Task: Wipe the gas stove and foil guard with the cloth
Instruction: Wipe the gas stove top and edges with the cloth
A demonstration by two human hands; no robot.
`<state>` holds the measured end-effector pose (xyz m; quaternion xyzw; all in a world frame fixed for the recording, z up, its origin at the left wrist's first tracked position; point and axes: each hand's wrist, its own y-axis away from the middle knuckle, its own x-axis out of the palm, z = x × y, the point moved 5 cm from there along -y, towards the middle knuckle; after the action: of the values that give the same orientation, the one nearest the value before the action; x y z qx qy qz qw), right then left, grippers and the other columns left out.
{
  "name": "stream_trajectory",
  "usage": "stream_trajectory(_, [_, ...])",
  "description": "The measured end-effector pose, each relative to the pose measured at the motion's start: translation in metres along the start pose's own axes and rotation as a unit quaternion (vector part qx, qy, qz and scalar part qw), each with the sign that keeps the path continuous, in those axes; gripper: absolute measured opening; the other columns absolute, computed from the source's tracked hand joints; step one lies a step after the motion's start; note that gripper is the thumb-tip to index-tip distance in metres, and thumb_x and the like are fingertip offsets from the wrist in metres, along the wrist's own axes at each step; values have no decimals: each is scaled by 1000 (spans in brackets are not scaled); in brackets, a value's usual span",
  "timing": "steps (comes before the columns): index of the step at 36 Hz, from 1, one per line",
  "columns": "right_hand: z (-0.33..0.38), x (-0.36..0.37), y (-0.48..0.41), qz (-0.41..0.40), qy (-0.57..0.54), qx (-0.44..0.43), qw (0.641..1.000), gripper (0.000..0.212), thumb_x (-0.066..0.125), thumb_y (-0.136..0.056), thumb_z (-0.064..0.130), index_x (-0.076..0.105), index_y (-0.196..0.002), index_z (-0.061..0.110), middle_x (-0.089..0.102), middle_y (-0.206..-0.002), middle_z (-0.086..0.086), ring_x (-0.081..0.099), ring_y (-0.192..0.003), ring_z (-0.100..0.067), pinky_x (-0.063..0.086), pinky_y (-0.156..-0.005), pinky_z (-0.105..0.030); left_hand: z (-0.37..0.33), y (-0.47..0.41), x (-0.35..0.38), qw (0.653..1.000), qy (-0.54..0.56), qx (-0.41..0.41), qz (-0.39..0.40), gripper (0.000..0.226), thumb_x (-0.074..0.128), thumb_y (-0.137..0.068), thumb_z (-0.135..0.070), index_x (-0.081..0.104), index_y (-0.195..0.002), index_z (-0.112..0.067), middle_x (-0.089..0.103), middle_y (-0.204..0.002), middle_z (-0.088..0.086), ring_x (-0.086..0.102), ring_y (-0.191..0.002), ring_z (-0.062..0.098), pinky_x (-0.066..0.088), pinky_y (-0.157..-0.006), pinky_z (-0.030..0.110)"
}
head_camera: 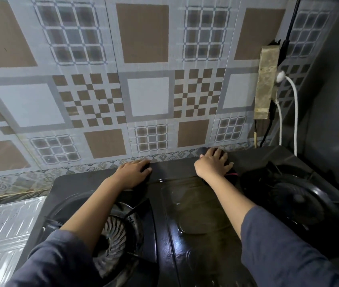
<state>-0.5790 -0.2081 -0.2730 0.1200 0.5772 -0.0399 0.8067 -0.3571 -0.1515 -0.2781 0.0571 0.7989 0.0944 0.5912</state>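
Glossy black stove (195,204), left fingers (142,164) flat on it, right fingers (218,154) splayed over dark cloth (232,176).

The gas stove (195,204) is black, with a wet, glossy centre panel. At its rear edge, left of centre, the left hand (133,172) rests flat, fingers extended. Right of centre on the same edge, the right hand (213,162) presses a dark cloth (230,173) with fingers spread. The foil guard (5,224) lies left of the stove. A patterned tiled wall (143,90) stands directly behind the stove.
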Motion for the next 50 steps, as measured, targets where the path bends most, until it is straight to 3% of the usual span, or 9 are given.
stream_trajectory(9, [40, 21, 46, 21, 10, -132, 991, 54, 21, -100, 33, 8, -149, 14, -4, -158, -10, -5, -146, -30, -2, -115, -55, -1, 9, -1, 998, -57, 12, 38, 54, 22, -100, -39, 6, -149, -25, 8, -159, 4, 5, -147, 20, 4, -118, 37])
stream_trajectory(22, [72, 40, 81, 42, 58, -286, 956, 53, 20, -100, 35, 9, -149, 16, -1, -159, -8, -1, -146, -25, 2, -118, -49, 14, 21, -9, 992, -116, -31, 43, 53, 18, -100, -40, 3, -149, -27, 7, -159, 1, 14, -146, 24, 19, -117, 45])
stream_trajectory(29, [72, 43, 93, 70, 70, -411, 906, 49, 21, -101, 34, 13, -149, 24, 0, -159, 2, -1, -147, -16, 1, -118, -41, 17, 25, -10, 994, -95, -29, 36, 52, 20, -101, -36, 5, -149, -26, 6, -159, 2, 11, -146, 23, 16, -117, 42])
stream_trajectory(37, [53, 33, 95, 111, 42, -534, 837, 41, 31, -100, 30, 37, -141, 29, 19, -156, 13, 11, -144, -6, 6, -119, -36, 15, 26, -8, 998, -60, -31, 15, 51, 23, -100, -31, 11, -149, -23, 10, -158, 4, 10, -146, 21, 12, -118, 37])
stream_trajectory(42, [34, 21, 85, 140, 14, -536, 832, 38, 37, -99, 27, 43, -137, 28, 27, -153, 15, 16, -143, -3, 9, -120, -35, 8, 23, -6, 999, -48, -23, 3, 52, 24, -99, -24, 14, -149, -16, 11, -158, 5, 11, -146, 20, 12, -119, 38])
stream_trajectory(50, [-3, 3, 64, 112, 15, -470, 876, 39, 35, -100, 28, 40, -139, 27, 25, -153, 15, 16, -143, -3, 11, -119, -34, -15, 18, 1, 1000, -28, 0, 1, 53, 26, -98, -23, 14, -149, -15, 9, -158, 6, 8, -147, 20, 8, -120, 37])
